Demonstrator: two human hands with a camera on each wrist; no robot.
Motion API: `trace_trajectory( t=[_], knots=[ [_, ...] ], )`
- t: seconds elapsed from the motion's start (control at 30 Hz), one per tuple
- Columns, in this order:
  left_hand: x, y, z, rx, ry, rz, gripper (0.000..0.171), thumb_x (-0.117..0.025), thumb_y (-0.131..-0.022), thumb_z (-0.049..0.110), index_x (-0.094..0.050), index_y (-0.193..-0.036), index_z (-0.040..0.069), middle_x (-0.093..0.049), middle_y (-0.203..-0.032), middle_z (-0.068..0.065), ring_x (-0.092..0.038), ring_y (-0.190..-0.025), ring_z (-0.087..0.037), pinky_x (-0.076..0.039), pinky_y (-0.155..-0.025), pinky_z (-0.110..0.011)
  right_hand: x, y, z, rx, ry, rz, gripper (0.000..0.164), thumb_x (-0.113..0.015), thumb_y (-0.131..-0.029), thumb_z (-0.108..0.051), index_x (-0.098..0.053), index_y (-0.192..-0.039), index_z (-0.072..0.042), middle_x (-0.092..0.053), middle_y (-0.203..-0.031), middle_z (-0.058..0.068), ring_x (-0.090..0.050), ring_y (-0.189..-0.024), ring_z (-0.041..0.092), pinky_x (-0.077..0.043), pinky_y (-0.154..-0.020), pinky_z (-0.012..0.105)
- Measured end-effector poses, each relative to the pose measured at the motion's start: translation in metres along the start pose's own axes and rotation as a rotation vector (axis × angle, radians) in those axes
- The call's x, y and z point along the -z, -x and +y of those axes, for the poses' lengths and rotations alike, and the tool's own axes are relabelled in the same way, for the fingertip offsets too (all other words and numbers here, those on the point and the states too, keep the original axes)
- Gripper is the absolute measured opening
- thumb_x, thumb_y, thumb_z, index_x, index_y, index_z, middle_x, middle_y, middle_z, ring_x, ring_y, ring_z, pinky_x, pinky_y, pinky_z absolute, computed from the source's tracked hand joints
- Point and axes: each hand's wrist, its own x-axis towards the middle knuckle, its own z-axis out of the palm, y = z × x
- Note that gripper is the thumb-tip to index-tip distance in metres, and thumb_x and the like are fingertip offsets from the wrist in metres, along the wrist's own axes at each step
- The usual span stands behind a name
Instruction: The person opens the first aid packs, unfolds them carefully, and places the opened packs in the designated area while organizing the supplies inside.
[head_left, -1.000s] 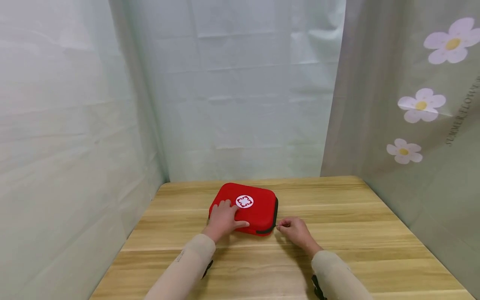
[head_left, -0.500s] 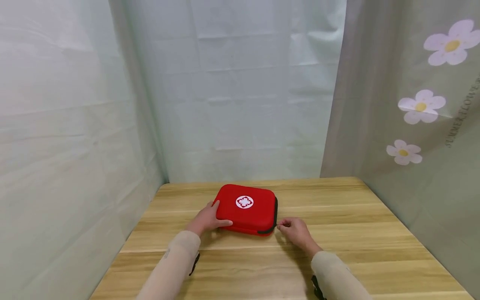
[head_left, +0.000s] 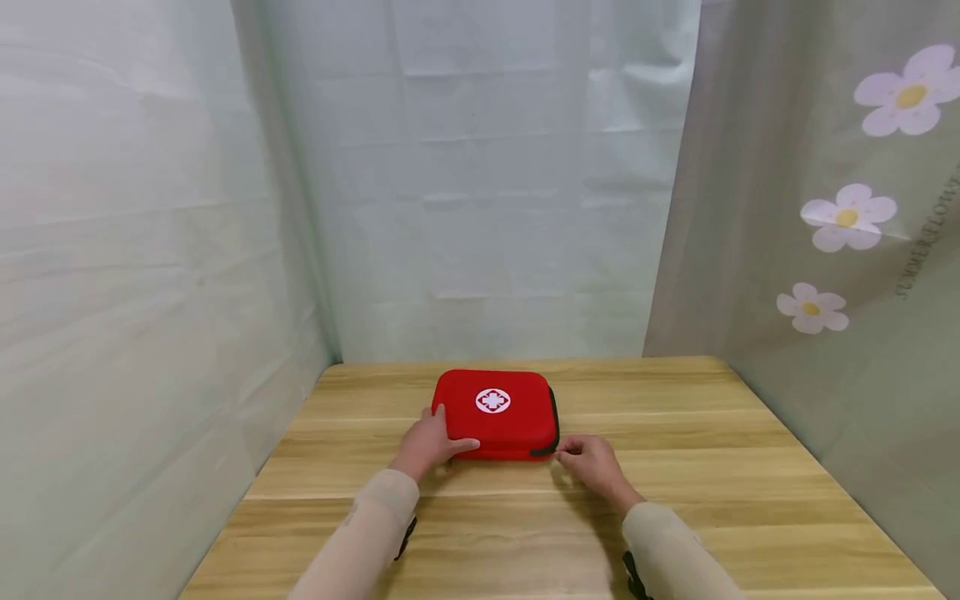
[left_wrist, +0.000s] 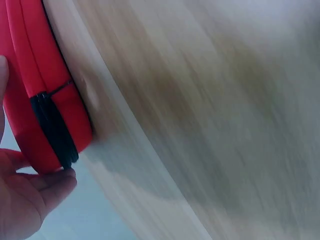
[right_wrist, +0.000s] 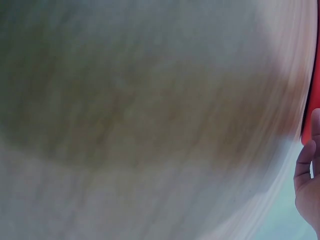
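In the head view a red zip-up first-aid case (head_left: 517, 417) with a white cross emblem lies flat on the wooden table. A black zip strip (head_left: 555, 417) runs along its right side and round the near right corner. My left hand (head_left: 427, 440) grips the case's left end, thumb along the front, fingers round the side. The left wrist view shows those fingers (left_wrist: 55, 187) at the case's end, beside a black strip (left_wrist: 52, 127). At the near right corner my right hand (head_left: 592, 465) pinches the zip pull, which the fingertips mostly hide.
The wooden table (head_left: 517, 533) stretches to both sides of the case. Light curtains (head_left: 480, 208) hang behind and to the left. On the right, a grey curtain (head_left: 750, 250) with printed flowers hangs close to the table edge.
My left hand has slid from the top of the case to its left end. The case has turned slightly counterclockwise, its front now facing me squarely. My right hand has barely moved.
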Motion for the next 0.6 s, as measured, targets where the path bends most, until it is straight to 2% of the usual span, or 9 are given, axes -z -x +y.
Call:
trace_trajectory(
  t=[0.23,0.37,0.6],
  knots=[
    [-0.01,0.003,0.013,0.031,-0.025,0.054,0.109,-0.079,-0.074,0.06,-0.037,-0.144,-0.011,-0.05,-0.129,-0.028,-0.061,-0.1,-0.036,-0.054,-0.086,-0.048,-0.003,0.001,0.0,-0.021,0.017,0.001,0.006,-0.073,-0.086,-0.009,-0.074,-0.08,-0.011,-0.064,-0.072,-0.006,-0.05,-0.064,0.011,-0.041,-0.059,0.026],
    [-0.015,0.005,0.023,0.04,-0.062,0.088,0.11,-0.078,-0.074,0.063,-0.038,-0.144,-0.012,-0.049,-0.132,-0.032,-0.062,-0.102,-0.038,-0.056,-0.085,-0.048,-0.003,0.001,-0.002,-0.025,0.014,-0.006,0.005,-0.072,-0.086,-0.01,-0.074,-0.081,-0.01,-0.064,-0.072,-0.005,-0.05,-0.063,0.012,-0.042,-0.058,0.027],
    [-0.024,0.01,0.032,0.009,-0.064,0.148,0.109,-0.077,-0.074,0.064,-0.042,-0.141,-0.015,-0.05,-0.131,-0.035,-0.061,-0.106,-0.041,-0.056,-0.084,-0.046,-0.003,-0.001,0.0,-0.038,0.009,0.008,0.009,-0.074,-0.086,-0.013,-0.074,-0.082,-0.005,-0.065,-0.075,-0.003,-0.051,-0.068,0.013,-0.044,-0.061,0.028]
  ],
)
